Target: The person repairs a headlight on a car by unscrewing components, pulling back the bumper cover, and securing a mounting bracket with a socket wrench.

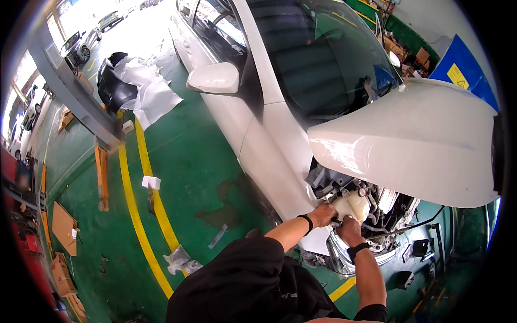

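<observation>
Both hands work at the front left corner of a white car (283, 156), in its engine bay. My left hand (323, 214), with a black band on its wrist, has its fingers curled at the near side of a cream plastic reservoir (351, 205) with a dark cap. Close beside it, my right hand (350, 230) is closed in front of the reservoir, its wrist also banded in black. A small dark piece shows between the two hands; its kind is too small to tell. The raised white hood (409, 140) hangs over the bay.
A stand with tools and dark parts (423, 248) is to the right of the car's exposed front. On the green floor at left lie clear plastic wrap (182, 260), a white block (151, 182) and a black bumper (114, 85) under white sheeting. A grey post (81, 91) rises beyond.
</observation>
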`<state>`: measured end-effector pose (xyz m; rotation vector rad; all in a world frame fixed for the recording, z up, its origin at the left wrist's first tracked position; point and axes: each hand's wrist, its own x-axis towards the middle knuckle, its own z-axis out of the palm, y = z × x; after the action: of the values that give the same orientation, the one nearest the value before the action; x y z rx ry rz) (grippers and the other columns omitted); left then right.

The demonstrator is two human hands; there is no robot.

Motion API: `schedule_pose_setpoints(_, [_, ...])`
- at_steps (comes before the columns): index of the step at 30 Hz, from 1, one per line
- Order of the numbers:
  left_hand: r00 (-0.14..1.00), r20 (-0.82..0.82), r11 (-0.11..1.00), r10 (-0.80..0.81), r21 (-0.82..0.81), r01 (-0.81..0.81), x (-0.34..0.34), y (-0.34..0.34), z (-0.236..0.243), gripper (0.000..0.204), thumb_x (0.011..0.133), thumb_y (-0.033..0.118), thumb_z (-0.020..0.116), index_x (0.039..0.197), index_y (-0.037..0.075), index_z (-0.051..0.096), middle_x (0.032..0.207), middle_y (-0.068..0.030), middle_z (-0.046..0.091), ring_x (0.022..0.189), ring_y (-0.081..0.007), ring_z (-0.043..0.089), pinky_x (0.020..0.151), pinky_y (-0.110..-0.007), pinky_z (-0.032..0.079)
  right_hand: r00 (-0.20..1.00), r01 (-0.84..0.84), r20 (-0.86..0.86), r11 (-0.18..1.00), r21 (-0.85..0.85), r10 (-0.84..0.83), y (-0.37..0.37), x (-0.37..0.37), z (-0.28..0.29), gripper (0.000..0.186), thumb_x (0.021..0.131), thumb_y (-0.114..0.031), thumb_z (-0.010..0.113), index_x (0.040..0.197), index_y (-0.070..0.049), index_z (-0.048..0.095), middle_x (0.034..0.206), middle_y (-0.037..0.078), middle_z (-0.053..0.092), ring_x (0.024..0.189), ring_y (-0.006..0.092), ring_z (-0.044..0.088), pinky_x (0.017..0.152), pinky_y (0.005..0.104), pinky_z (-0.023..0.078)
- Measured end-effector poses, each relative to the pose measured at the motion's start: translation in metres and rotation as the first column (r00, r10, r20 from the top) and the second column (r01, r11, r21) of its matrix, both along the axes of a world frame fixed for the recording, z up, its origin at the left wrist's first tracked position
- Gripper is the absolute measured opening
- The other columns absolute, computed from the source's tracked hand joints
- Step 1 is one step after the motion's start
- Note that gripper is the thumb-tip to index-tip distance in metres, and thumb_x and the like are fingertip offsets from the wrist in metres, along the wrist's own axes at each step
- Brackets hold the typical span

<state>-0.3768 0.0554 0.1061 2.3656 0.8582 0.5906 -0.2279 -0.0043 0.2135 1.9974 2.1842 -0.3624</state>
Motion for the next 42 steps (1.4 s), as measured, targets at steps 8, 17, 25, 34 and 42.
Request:
schedule_pose_setpoints(8, [0.997,0.065,0.997,0.049,-0.055,-0.046,0.000,0.000,0.003,0.017,0.072,0.016,0.071,0.089,0.012,0.073,0.092,-0.0122,0.070,0.096,-0.0313,0.067,0.093,-0.043,0.046,0.984,0.140,-0.112,0.989,0.037,-0.136,0.005,0.012,-0.033,0.044,0.073,-0.028,0.077,0.094,0.007,0.061,0.084,0.028,0.067,0.083,0.0420,0.068,0.075,0.0472,0.054])
schedule_pose_setpoints(17, [0.993,0.117,1.000,0.020,-0.026,-0.017,0.000,0.002,0.007,0.018,0.073,0.017,0.070,0.089,0.013,0.073,0.090,-0.0121,0.070,0.094,-0.0308,0.067,0.091,-0.043,0.047,0.375,0.441,-0.663,0.754,-0.488,-0.648,0.005,0.027,-0.048,0.038,0.075,-0.023,0.074,0.095,0.006,0.059,0.076,0.025,0.063,0.072,0.0403,0.067,0.071,0.0443,0.055])
schedule_pose_setpoints(25, [0.999,0.034,0.999,0.017,-0.040,-0.016,0.007,0.000,0.019,0.017,0.075,0.015,0.068,0.091,0.013,0.073,0.093,-0.0116,0.070,0.098,-0.0298,0.066,0.092,-0.042,0.046,0.966,0.153,-0.204,0.988,-0.034,-0.157,0.006,0.032,-0.032,0.038,0.072,-0.023,0.074,0.091,0.008,0.061,0.084,0.027,0.065,0.078,0.0412,0.067,0.071,0.0450,0.054])
schedule_pose_setpoints(34, [1.000,-0.023,0.999,0.010,-0.043,-0.011,0.008,0.004,0.018,0.017,0.077,0.011,0.064,0.092,0.013,0.072,0.095,-0.0117,0.070,0.101,-0.0296,0.065,0.092,-0.042,0.045,0.980,0.148,-0.130,0.988,-0.039,-0.152,0.007,0.035,-0.036,0.038,0.078,-0.026,0.073,0.092,0.008,0.063,0.081,0.018,0.068,0.072,0.0258,0.069,0.062,0.0413,0.054])
schedule_pose_setpoints(42, [0.999,-0.010,0.997,0.035,-0.066,-0.035,0.000,0.002,0.010,0.018,0.077,0.010,0.063,0.092,0.013,0.072,0.093,-0.0101,0.070,0.099,-0.0285,0.065,0.094,-0.042,0.043,0.995,0.093,-0.026,0.996,0.012,-0.092,0.006,0.002,-0.011,0.044,0.071,-0.027,0.075,0.094,0.008,0.063,0.087,0.027,0.068,0.084,0.0374,0.070,0.074,0.0436,0.055])
